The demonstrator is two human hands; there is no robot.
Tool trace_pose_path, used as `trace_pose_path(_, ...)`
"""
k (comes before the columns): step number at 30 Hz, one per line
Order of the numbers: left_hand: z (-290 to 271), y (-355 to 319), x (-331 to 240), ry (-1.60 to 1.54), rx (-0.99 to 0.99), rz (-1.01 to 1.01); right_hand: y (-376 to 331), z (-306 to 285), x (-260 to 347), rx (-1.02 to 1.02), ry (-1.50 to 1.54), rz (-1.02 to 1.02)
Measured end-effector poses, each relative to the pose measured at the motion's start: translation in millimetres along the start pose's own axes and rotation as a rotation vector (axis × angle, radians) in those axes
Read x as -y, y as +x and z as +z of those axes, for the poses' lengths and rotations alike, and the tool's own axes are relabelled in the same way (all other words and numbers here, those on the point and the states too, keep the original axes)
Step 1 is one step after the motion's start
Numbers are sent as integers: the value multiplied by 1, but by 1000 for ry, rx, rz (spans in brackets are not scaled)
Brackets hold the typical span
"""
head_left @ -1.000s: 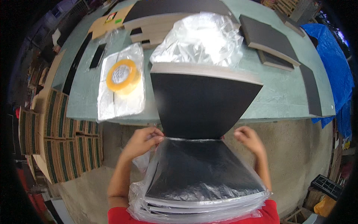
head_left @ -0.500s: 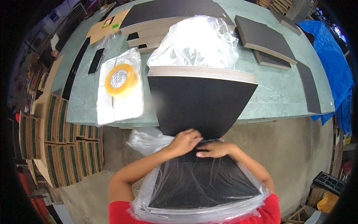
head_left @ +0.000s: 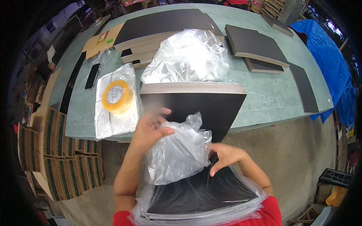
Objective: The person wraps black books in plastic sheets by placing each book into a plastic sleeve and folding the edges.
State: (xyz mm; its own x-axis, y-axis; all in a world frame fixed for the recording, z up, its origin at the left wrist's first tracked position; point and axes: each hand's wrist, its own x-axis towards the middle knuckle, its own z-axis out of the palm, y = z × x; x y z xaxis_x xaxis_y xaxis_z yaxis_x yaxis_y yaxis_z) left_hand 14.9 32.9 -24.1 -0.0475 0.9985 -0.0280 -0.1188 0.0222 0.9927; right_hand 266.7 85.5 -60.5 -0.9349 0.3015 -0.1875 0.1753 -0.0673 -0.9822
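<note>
Clear plastic film [head_left: 177, 154] lies bunched over the middle of a stack of black boards. The upper part of the stack [head_left: 188, 103] is bare and reaches the table edge. Its lower part, a black panel [head_left: 188, 199] inside the clear film, rests against my red shirt. My left hand [head_left: 149, 128] is raised at the film's upper left, thumb against it and fingers spread apart. At the film's right edge, my right hand [head_left: 228, 156] is open, thumb away from the fingers; some fingertips are partly hidden by film.
On the green table [head_left: 264, 92], a yellow tape roll [head_left: 117, 96] sits on a packet of folded plastic [head_left: 102, 126]. Beyond are a crumpled clear bag [head_left: 188, 56], black boards [head_left: 162, 24] and a phone [head_left: 92, 76]. Cartons [head_left: 71, 165] stand left; a blue tarp [head_left: 324, 64] hangs right.
My left hand has risen up and left from the stack. The loose film has swung from the left over the middle. My right hand has shifted slightly right, its thumb now spread.
</note>
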Motion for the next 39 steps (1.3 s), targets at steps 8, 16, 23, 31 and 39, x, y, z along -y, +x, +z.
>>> trace_pose_path(8,22,-9,-5,1042,-57,547,6,-3,4,-507,256,-25)
trace_pose_path(16,-15,-35,21,613,-145,148,-10,-23,15,-984,721,-261)
trace_pose_path(23,4,-36,-12,202,-284,209,4,-2,17,-703,241,-245)
trace_pose_path(31,46,-23,-9,419,199,-137,27,19,19,-542,556,-210)
trace_pose_path(39,67,-20,-2,231,164,36,29,19,7,-326,779,-182)
